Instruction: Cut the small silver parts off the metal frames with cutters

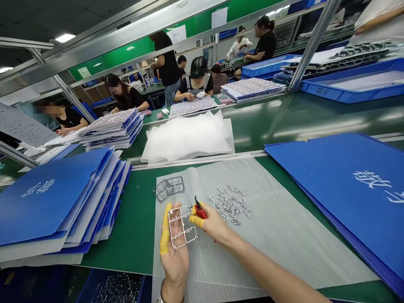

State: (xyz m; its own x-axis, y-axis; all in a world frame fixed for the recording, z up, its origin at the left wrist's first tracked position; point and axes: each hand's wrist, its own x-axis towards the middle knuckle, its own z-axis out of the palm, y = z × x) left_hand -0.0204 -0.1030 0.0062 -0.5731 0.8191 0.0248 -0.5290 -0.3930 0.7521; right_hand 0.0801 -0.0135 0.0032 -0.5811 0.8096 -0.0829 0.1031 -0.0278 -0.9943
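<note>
**A:** Since the frame (pixel 183 227) comes first, where is it?

**B:** Lying across the left hand (pixel 175 256), over the gray mat (pixel 284 244). It's a metal runner frame with small castings on its bars.

**A:** What's done, what's left?

**B:** A loose heap of parts (pixel 229 205) sits on the mat, so many are already off. Castings remain on the held frame. A second frame (pixel 168 188) lies at the mat's left edge; I can't tell how bare it is.

**A:** And the hands?

**B:** Left is open, palm up, fingers extended, bearing the frame, with a yellow cot (pixel 164 229) on the thumb. Right hand (pixel 212 223) is closed around red cutters (pixel 200 212), tips pointing up, just beside the frame, not clearly touching it.

**A:** Farther out?

**B:** A stack of blue folders (pixel 53 202) on the left, one blue folder (pixel 347 198) on the right, both on a green bench (pixel 126 240).
</note>
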